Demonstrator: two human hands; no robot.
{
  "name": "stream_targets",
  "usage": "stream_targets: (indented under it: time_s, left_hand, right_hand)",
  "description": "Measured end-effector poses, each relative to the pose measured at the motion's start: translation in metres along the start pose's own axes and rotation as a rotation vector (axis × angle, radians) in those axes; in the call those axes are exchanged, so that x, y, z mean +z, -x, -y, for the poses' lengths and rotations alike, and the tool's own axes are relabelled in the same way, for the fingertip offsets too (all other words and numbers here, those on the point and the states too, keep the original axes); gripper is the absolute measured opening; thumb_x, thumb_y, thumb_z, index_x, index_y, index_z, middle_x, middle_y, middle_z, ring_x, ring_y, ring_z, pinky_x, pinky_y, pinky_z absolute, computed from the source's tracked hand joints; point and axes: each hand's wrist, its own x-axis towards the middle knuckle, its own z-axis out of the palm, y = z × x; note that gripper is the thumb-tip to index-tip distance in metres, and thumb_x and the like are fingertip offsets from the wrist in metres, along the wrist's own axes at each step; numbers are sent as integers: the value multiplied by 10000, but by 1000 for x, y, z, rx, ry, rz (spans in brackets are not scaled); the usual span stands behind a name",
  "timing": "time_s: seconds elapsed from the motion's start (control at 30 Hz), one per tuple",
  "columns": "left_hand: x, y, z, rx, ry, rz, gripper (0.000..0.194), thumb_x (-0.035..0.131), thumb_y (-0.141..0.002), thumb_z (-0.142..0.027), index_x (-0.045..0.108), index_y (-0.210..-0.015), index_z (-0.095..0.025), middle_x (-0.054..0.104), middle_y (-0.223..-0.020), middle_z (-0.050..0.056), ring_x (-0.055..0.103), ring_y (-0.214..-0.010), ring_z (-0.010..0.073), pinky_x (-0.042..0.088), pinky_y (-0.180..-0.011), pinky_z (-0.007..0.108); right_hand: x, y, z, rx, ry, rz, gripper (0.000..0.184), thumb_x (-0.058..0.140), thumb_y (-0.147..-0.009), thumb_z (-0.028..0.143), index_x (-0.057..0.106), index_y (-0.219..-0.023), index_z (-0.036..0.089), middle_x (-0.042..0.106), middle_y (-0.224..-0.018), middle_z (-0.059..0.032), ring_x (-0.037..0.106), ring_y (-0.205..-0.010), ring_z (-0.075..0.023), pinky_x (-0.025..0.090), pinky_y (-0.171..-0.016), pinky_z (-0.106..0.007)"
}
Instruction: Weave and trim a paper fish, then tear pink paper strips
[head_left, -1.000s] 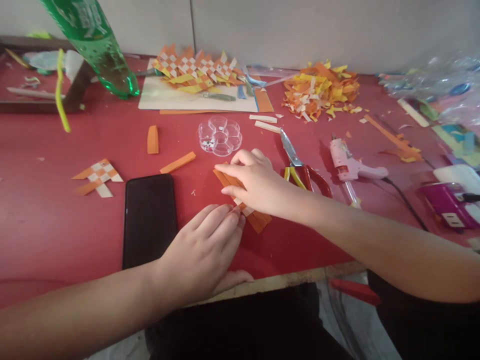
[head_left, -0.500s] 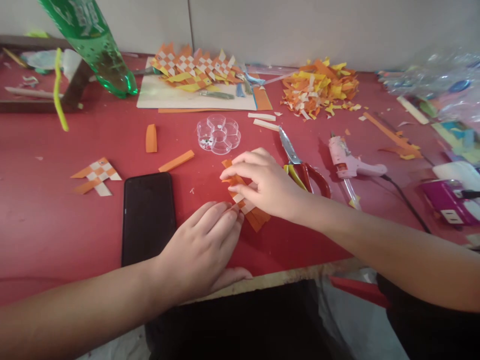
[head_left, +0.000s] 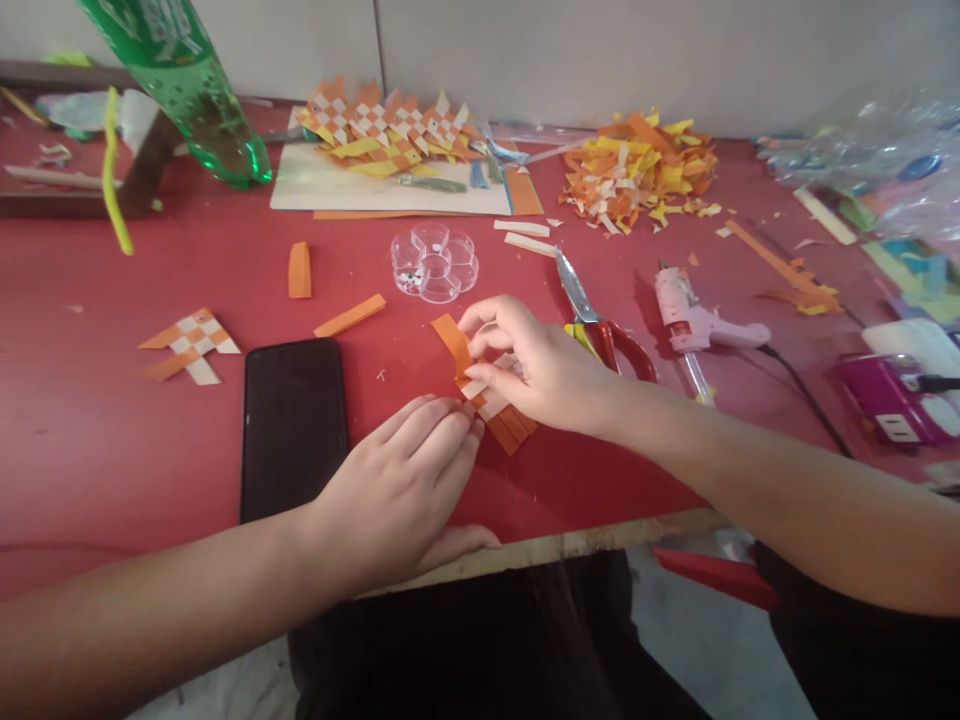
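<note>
An orange and white woven paper piece point(head_left: 493, 399) lies on the red table between my hands, with loose orange strip ends toward its lower right. My left hand point(head_left: 416, 470) pins its near left edge under fingers pressed together, the thumb apart on the table edge. At the upper left of the weave, the thumb and fingers of my right hand point(head_left: 529, 365) grip an orange strip point(head_left: 450, 338) that sticks up and away. Part of the weave is hidden under my right hand. A finished woven paper fish point(head_left: 196, 343) lies far left.
Scissors point(head_left: 581, 300) and a pink glue gun point(head_left: 694, 315) lie right of my hands. A black phone point(head_left: 292, 425) is beside my left hand. Behind stand a clear flower-shaped tray point(head_left: 435, 262), a scrap pile point(head_left: 641, 175), several woven fish point(head_left: 390, 130) and a green bottle point(head_left: 199, 110).
The fingers of my right hand have shifted and lifted slightly, so more of the orange strip shows at the upper left. My left hand stays pressed on the weave. The view has tilted a little.
</note>
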Motion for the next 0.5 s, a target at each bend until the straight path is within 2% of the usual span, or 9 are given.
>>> stream_targets:
  time_s: [0.07, 0.1, 0.2, 0.27, 0.37, 0.5]
  left_hand:
    - [1, 0, 0, 5, -3, -12, 822, 466, -871, -680, 609, -1237, 42, 644, -1144, 217, 571, -1121, 391, 490, -1011, 525]
    - [1, 0, 0, 3, -7, -14, 820, 464, -873, -679, 608, -1234, 42, 642, -1144, 218, 570, -1122, 393, 494, -1007, 527]
    - [1, 1, 0, -3, -12, -9, 828, 450, -874, -688, 598, -1244, 38, 635, -1153, 221, 567, -1126, 393, 497, -1003, 535]
    - [1, 1, 0, -2, -13, -2, 828, 439, -878, -690, 590, -1253, 33, 631, -1160, 225, 566, -1129, 390, 498, -999, 539]
    - [0, 0, 0, -3, -12, -6, 823, 434, -881, -688, 592, -1246, 32, 628, -1167, 231, 565, -1135, 392, 503, -993, 535]
    - [0, -2, 0, -10, 5, -7, 820, 449, -876, -684, 595, -1243, 34, 629, -1164, 232, 572, -1127, 390, 500, -997, 532]
  right_hand:
    - [-1, 3, -2, -8, 23, 18, 411, 549, -883, 107, 473, -1277, 196, 679, -1029, -63, 655, -941, -168, 512, -792, -306]
    - [-2, 4, -2, -34, 43, 26, 399, 554, -879, 99, 516, -1264, 196, 684, -1037, -66, 654, -949, -171, 517, -810, -316]
    - [-6, 4, -5, -177, 71, 51, 207, 571, -877, 85, 679, -1018, 191, 723, -1013, -58, 649, -996, -183, 516, -876, -340]
    - [-8, 5, -7, -251, 86, 58, 159, 580, -890, 100, 707, -908, 195, 748, -1037, -48, 644, -1058, -189, 500, -937, -360]
    - [-8, 9, -9, -255, 128, 58, 166, 571, -913, 127, 708, -955, 212, 751, -1083, -35, 646, -1100, -191, 485, -964, -384]
    - [-7, 15, -10, -252, 158, 44, 162, 566, -928, 164, 696, -1004, 226, 750, -1029, -28, 659, -1066, -188, 490, -916, -371]
